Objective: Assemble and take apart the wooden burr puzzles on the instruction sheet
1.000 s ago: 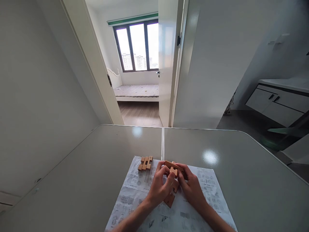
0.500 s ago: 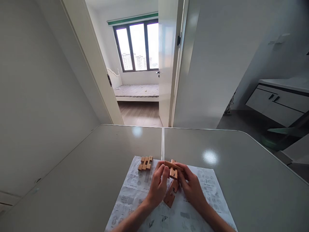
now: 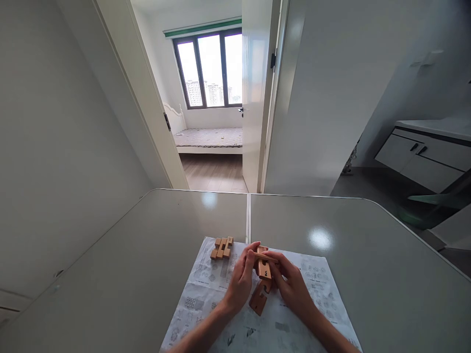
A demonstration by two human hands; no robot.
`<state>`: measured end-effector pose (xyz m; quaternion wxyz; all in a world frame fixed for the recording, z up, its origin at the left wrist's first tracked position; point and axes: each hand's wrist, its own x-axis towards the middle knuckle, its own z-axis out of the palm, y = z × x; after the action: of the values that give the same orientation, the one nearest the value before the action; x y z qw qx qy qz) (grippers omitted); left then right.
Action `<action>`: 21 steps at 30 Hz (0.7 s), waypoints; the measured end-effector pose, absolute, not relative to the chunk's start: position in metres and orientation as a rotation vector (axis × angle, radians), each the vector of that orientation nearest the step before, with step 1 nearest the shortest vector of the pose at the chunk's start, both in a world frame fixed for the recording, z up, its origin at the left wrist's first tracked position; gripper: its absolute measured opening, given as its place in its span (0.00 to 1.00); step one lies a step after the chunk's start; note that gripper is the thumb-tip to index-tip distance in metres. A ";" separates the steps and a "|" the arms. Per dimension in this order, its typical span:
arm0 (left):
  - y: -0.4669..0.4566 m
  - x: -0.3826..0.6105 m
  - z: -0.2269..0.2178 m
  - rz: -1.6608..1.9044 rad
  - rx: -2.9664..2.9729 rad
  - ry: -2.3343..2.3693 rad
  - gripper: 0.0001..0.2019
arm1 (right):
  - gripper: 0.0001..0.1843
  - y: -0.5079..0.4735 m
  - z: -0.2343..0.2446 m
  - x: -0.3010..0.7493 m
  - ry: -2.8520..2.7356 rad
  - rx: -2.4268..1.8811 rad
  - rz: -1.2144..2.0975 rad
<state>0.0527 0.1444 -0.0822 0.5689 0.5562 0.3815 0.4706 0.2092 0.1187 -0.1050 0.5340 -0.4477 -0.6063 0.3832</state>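
Note:
My left hand and my right hand meet over a printed paper sheet. Between them they hold notched wooden puzzle pieces: a numbered piece pointing toward me and a thin piece lying crosswise over it. The fingers of both hands are closed around the ends of these pieces, and the fingertips partly hide how they join. Just below, a flat notched wooden piece rests on the paper. Left of my left hand lies a group of notched wooden pieces side by side.
The grey table has a seam running away from me and a rounded far edge. Beyond stand an open door and a bed under a window. A white cabinet is off to the right.
The numbered piece has tilted and shifted slightly toward me, covering more of the flat piece below. My left fingers have moved up a little around the crosswise piece.

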 end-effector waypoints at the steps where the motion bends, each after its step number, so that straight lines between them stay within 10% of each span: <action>1: 0.144 0.053 -0.082 1.093 1.307 0.879 0.27 | 0.18 0.119 -0.106 0.209 -1.443 -1.068 0.917; 21: 0.144 0.054 -0.082 1.070 1.326 0.834 0.24 | 0.16 0.120 -0.109 0.209 -1.421 -1.097 0.893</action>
<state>0.0543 0.1444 -0.0816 0.5829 0.5679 0.3574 0.4582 0.2091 0.1202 -0.1085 0.5381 -0.4613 -0.5973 0.3753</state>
